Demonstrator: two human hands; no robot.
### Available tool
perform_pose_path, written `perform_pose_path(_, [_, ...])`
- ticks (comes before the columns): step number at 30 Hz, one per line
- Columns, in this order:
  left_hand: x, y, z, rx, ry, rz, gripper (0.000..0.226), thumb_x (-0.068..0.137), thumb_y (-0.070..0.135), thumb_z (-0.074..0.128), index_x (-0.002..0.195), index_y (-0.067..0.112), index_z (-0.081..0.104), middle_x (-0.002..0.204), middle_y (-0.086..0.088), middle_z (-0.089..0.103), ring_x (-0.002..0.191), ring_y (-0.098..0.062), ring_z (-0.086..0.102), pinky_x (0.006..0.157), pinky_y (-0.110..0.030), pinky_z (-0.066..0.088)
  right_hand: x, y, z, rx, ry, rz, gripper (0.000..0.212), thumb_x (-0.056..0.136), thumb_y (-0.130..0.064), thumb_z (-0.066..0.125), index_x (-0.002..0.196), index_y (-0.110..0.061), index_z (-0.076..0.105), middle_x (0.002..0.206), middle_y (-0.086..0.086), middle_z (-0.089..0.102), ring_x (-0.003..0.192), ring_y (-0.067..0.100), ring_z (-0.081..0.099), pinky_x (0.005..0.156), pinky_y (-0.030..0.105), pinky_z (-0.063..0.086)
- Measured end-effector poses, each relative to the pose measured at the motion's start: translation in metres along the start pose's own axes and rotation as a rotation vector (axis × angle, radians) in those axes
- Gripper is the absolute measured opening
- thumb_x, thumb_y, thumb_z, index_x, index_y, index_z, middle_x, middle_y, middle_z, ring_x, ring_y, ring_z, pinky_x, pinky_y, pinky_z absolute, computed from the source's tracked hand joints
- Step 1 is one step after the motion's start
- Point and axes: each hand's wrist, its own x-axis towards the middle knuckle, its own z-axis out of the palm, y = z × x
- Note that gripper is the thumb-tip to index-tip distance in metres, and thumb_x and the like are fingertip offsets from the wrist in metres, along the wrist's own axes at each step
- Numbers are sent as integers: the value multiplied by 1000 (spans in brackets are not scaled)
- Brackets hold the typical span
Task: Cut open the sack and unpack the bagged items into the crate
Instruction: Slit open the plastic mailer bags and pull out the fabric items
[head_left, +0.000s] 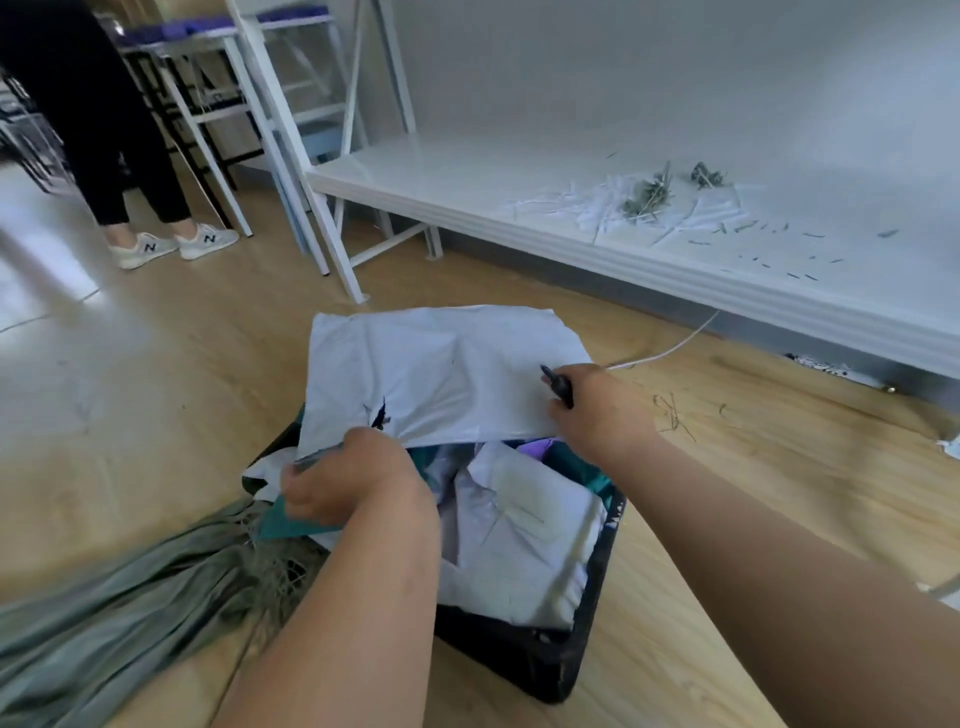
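A black crate (587, 613) sits on the wooden floor, holding several pale plastic-bagged items (524, 551). A flat white bagged item (447, 369) is held over the crate's far end. My left hand (348, 478) grips its near left edge. My right hand (597, 410) pinches its right edge and also holds a dark cutter (558, 387) whose tip pokes out over the bag. The grey-green woven sack (130, 597) lies slack on the floor to the left of the crate, its frayed open mouth against the crate.
A low white platform (675, 280) runs along the right, strewn with paper strips and green cuttings (649, 200). White table legs (332, 234) stand beyond the crate. Another person's legs and sneakers (171, 244) are at far left. A thin white cord (670, 348) trails by my right hand.
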Motion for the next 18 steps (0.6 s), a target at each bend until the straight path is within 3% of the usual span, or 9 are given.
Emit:
perform_pose_path(1, [5, 6, -2, -63, 39, 140, 63, 76, 16, 56, 137, 7, 41, 142, -11, 40, 125, -34, 45, 103, -39, 41, 6, -1, 2, -22, 34, 47, 31, 93, -20, 47, 122, -24, 57, 129, 12, 51, 120, 33, 47, 86, 38, 45])
perform_pose_path(3, [9, 20, -3, 122, 44, 461, 61, 78, 14, 59, 137, 16, 42, 145, -8, 36, 127, -31, 40, 100, -41, 36, 20, 1, 3, -22, 63, 172, 41, 93, -19, 45, 132, -28, 52, 132, 16, 50, 126, 35, 42, 97, 41, 42])
perform_pose_path(6, [32, 23, 6, 621, -213, 732, 58, 84, 19, 61, 138, 28, 40, 153, -7, 24, 138, -31, 26, 108, -52, 26, 31, 7, 7, 134, -43, 281, 43, 90, -9, 49, 131, -21, 56, 116, 15, 60, 103, 32, 58, 89, 39, 51])
perform_pose_path(8, [58, 23, 8, 886, -343, 662, 64, 88, 30, 59, 144, 36, 29, 156, -8, 16, 140, -33, 22, 110, -54, 24, 33, 5, 16, 212, -51, 306, 42, 90, -4, 50, 128, -19, 60, 113, 13, 62, 94, 30, 61, 86, 40, 54])
perform_pose_path(11, [96, 18, 4, 979, -498, 441, 64, 93, 25, 54, 147, 38, 23, 152, -10, 24, 127, -33, 42, 97, -49, 38, 43, -2, 28, 156, 60, 251, 28, 94, -11, 51, 118, -10, 64, 112, 17, 64, 85, 28, 58, 73, 32, 48])
perform_pose_path(13, [114, 14, -2, 968, -621, 455, 51, 94, 13, 48, 140, 32, 40, 140, -8, 44, 112, -27, 53, 84, -38, 46, 52, -14, 31, 11, 112, 206, 25, 97, -22, 50, 110, -7, 66, 105, 18, 62, 73, 25, 53, 62, 27, 40])
perform_pose_path(15, [125, 18, -3, 1085, -722, 512, 37, 93, 11, 44, 124, 25, 58, 126, -3, 59, 101, -23, 56, 79, -30, 43, 61, -30, 29, -115, 131, 162, 26, 96, -25, 51, 109, -9, 67, 107, 18, 61, 79, 29, 56, 66, 30, 43])
perform_pose_path(18, [130, 31, 5, 1305, -763, 605, 31, 92, 15, 48, 117, 21, 64, 123, -3, 59, 109, -26, 54, 78, -30, 38, 76, -54, 28, -258, 101, 176, 23, 90, -20, 56, 107, -14, 70, 104, 13, 65, 87, 29, 59, 71, 33, 47])
